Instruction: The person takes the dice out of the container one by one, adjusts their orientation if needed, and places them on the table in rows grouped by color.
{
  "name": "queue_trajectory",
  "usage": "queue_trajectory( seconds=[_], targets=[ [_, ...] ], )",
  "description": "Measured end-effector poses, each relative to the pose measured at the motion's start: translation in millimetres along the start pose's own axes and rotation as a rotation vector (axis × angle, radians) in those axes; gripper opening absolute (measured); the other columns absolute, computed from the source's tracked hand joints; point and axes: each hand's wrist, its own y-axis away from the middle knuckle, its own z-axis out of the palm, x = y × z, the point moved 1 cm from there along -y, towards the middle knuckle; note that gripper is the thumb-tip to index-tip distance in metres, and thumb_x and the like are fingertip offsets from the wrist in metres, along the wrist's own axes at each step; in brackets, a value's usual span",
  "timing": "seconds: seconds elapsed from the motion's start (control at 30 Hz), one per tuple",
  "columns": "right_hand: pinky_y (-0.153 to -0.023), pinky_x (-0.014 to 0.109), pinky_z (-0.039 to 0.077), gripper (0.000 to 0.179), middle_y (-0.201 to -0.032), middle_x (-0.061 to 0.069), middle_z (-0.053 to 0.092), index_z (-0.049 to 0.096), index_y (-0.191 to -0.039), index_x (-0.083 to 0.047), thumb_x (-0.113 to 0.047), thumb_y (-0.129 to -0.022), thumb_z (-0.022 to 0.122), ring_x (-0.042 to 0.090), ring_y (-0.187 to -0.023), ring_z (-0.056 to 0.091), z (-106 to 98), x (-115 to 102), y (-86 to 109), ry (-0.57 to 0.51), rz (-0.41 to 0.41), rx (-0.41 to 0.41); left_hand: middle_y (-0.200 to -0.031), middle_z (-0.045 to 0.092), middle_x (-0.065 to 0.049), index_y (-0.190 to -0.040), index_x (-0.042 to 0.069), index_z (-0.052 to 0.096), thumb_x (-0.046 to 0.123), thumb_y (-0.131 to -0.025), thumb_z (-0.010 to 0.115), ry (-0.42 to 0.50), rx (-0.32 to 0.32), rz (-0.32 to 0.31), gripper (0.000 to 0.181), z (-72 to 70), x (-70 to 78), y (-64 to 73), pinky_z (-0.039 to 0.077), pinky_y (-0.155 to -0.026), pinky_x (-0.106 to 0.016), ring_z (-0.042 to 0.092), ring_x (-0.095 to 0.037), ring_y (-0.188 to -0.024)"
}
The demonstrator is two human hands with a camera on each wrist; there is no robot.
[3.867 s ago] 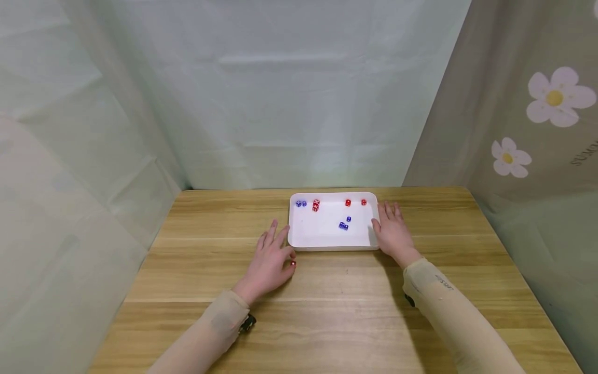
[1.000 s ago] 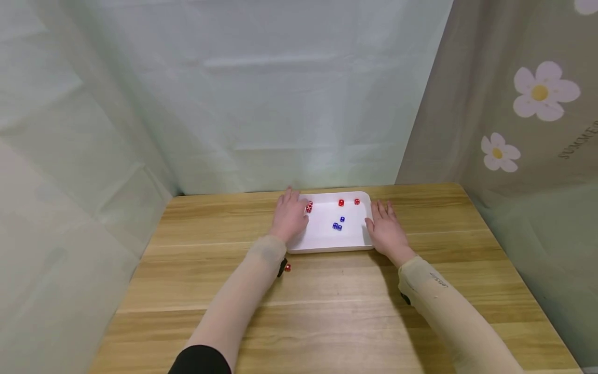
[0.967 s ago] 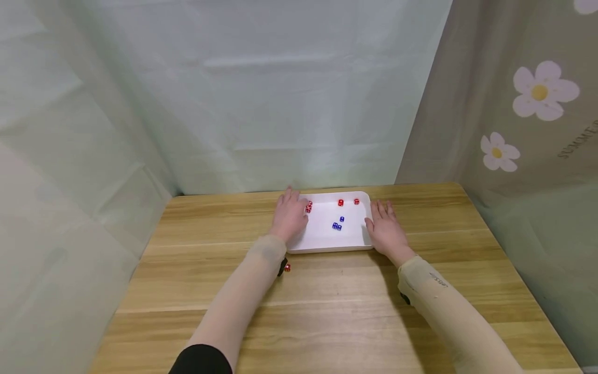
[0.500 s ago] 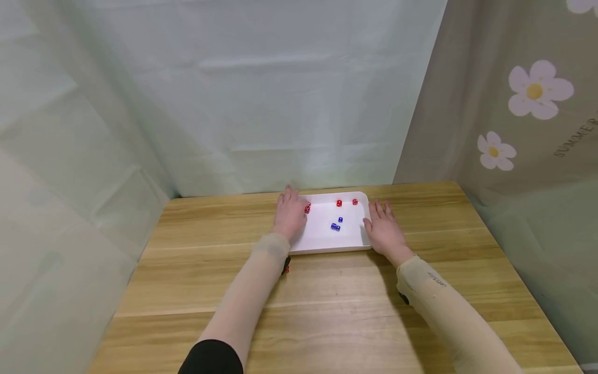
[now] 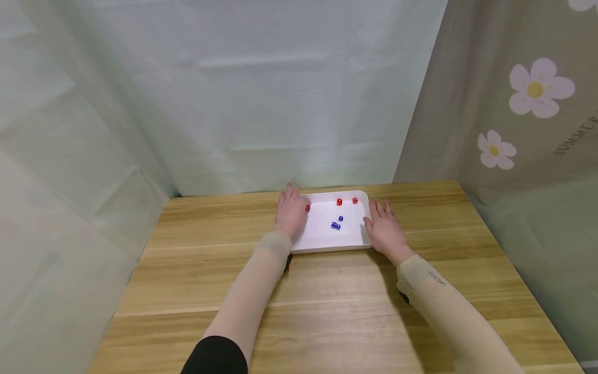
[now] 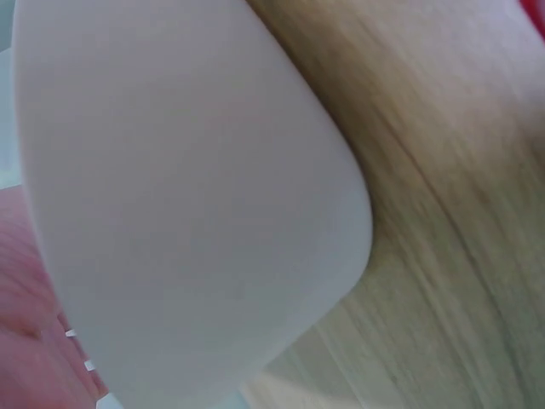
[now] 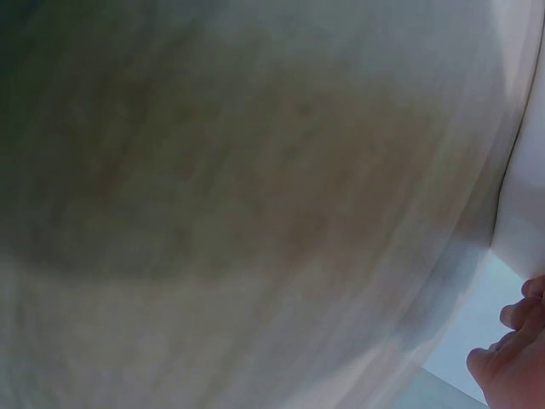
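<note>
My left hand (image 5: 291, 213) reaches over the left end of a shallow white tray (image 5: 322, 242), its outer fingers stretched toward the back edge. A red die (image 5: 308, 209) shows right beside the index finger; the tray's back left corner is hidden under the hand. I cannot tell whether the thumb and index finger pinch anything. In the left wrist view, the tray wall (image 6: 196, 196) covers much of the hand (image 6: 30, 315). My right hand (image 5: 386, 231) rests along the tray's right side with straight fingers, thumb at the rim; its fingers (image 7: 515, 354) show in the right wrist view.
Inside the tray are two red dice, one (image 5: 339, 202) near the back and one (image 5: 355, 200) farther right, with three blue dice (image 5: 334, 225) near the middle. Another red die (image 6: 536, 12) lies on the wooden table (image 5: 345, 311), mostly behind my left wrist. Curtains (image 5: 289, 104) surround the table.
My left hand has left the red die in front of the tray and moved up over the tray's left end, hiding the blue dice there. My right hand stays at the right side.
</note>
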Motion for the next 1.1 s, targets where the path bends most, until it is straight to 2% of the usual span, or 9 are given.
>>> queue_trajectory(
  seconds=[0.17,0.4,0.53,0.97,1.1],
  targets=[
    [-0.130,0.057,0.011,0.066,-0.172,0.032,0.015,0.019,-0.165,0.010,-0.032,-0.116,0.034,0.053,-0.160,0.005,-1.1,0.6,0.5,-0.002,0.001,0.001,-0.164,0.043,-0.022,-0.124,0.019,0.079,0.014,-0.104,0.069,0.000,0.007,-0.005,0.022,-0.5,0.6,-0.1,0.022,-0.128,-0.059,0.020,-0.045,-0.160],
    [-0.130,0.057,0.012,0.066,-0.173,0.031,0.016,0.019,-0.165,0.009,-0.033,-0.116,0.034,0.053,-0.160,0.006,-0.2,-0.1,-0.1,-0.001,0.001,0.005,-0.163,0.044,-0.021,-0.112,0.014,0.079,0.015,-0.103,0.071,-0.009,0.019,-0.005,0.012,-1.0,2.3,-0.2,0.024,-0.128,-0.058,0.021,-0.045,-0.160],
    [-0.130,0.057,0.012,0.066,-0.173,0.031,0.016,0.019,-0.165,0.009,-0.033,-0.116,0.033,0.054,-0.160,0.006,0.2,0.0,-0.2,-0.001,0.002,0.004,-0.162,0.045,-0.021,-0.110,0.013,0.079,0.016,-0.103,0.072,-0.015,0.023,0.006,0.011,-2.3,3.3,-0.7,0.024,-0.128,-0.059,0.022,-0.045,-0.160],
    [-0.130,0.057,0.010,0.066,-0.173,0.031,0.015,0.018,-0.165,0.009,-0.033,-0.116,0.034,0.053,-0.160,0.005,-0.8,-1.2,0.8,-0.015,0.001,0.003,-0.166,0.041,-0.020,-0.122,0.011,0.078,0.014,-0.106,0.065,-0.035,-0.016,-0.006,0.020,-1.9,2.8,-1.4,0.022,-0.129,-0.058,0.018,-0.044,-0.161],
    [-0.130,0.057,0.010,0.067,-0.173,0.030,0.014,0.017,-0.166,0.008,-0.033,-0.116,0.033,0.053,-0.160,0.004,-0.9,-1.1,0.0,-0.013,0.009,-0.008,-0.165,0.042,-0.020,-0.123,0.012,0.078,0.014,-0.106,0.065,-0.059,-0.010,-0.009,0.021,-1.3,3.8,-1.3,0.024,-0.128,-0.058,0.019,-0.044,-0.161]
  ],
)
